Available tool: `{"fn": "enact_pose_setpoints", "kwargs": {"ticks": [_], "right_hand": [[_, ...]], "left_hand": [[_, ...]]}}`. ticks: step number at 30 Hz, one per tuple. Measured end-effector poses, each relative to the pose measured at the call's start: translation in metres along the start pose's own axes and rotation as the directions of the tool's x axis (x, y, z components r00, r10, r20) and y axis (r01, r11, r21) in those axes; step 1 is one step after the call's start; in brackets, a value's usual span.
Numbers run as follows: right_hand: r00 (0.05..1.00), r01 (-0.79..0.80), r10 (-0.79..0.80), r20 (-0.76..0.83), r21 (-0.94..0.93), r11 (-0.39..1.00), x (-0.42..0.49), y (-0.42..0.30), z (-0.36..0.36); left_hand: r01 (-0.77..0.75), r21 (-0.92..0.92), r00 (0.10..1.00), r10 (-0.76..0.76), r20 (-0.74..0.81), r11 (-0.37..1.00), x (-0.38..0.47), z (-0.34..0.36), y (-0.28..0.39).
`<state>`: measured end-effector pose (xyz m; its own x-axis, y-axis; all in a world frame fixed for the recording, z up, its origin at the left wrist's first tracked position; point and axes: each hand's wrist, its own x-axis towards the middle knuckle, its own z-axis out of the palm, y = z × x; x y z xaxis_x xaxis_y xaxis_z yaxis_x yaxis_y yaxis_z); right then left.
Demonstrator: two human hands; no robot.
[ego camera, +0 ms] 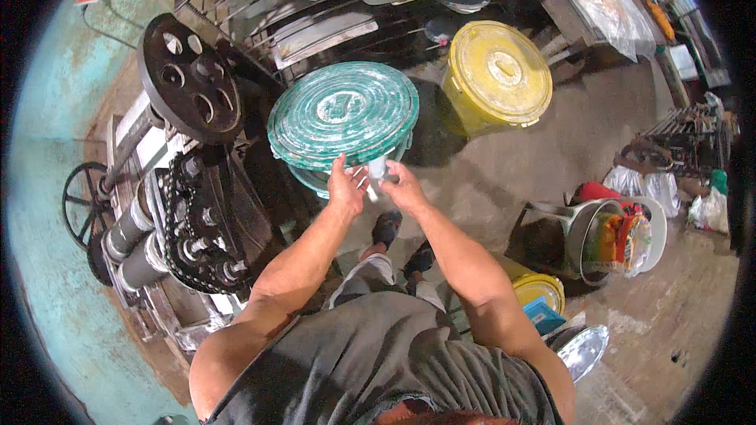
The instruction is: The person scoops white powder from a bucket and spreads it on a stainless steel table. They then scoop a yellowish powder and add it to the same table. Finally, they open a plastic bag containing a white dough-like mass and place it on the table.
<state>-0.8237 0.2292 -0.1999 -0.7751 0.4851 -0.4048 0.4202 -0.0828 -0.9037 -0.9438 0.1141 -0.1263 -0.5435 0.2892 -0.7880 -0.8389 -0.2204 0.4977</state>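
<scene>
A teal plastic lid (342, 115), ringed and dusted with white powder, covers a large round bin (310, 180) in front of me. My left hand (348, 188) is at the lid's near rim, palm turned inward and fingers apart, with nothing seen in its grasp. A few centimetres to its right, my right hand (404, 188) pinches a small white object (377, 169) between thumb and fingers. Blur hides what the object is; it lies just below the rim in the picture. Whether the left fingertips touch it, I cannot tell.
Left stands a roller machine with a flywheel (189, 79) and an exposed chain (177, 236). A yellow lidded bin (499, 77) is beyond to the right. Nearer right are a pail of packages (620, 239), a yellow container (540, 292) and a metal lid (582, 354). Metal racks (325, 41) line the back.
</scene>
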Motion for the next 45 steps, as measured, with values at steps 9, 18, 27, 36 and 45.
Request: {"fn": "enact_pose_setpoints", "kwargs": {"ticks": [9,18,27,36,45], "right_hand": [[0.921,-0.327,0.168,-0.350,-0.466,0.822,-0.129,0.097,-0.116],[0.236,-0.612,0.608,-0.758,0.369,0.699,-0.407,0.143,-0.116],[0.014,-0.509,0.561,-0.827,0.477,0.717,-0.523,0.287,0.110],[-0.147,0.004,0.937,-0.317,0.947,0.321,-0.615,0.297,0.240],[0.052,0.558,0.967,-0.248,0.811,0.178,-0.758,0.352,0.360]], "left_hand": [[0.265,0.218,0.964,-0.267,-0.021,0.939,0.071,-0.064,-0.054],[0.213,0.960,0.882,-0.458,-0.108,0.183,0.151,-0.085,-0.076],[-0.430,0.888,0.776,-0.570,0.271,-0.164,0.073,0.034,-0.154],[-0.612,0.771,0.624,-0.706,0.335,-0.175,0.023,0.001,-0.255],[-0.842,0.175,0.536,-0.830,0.154,-0.511,-0.112,-0.091,-0.335]]}}
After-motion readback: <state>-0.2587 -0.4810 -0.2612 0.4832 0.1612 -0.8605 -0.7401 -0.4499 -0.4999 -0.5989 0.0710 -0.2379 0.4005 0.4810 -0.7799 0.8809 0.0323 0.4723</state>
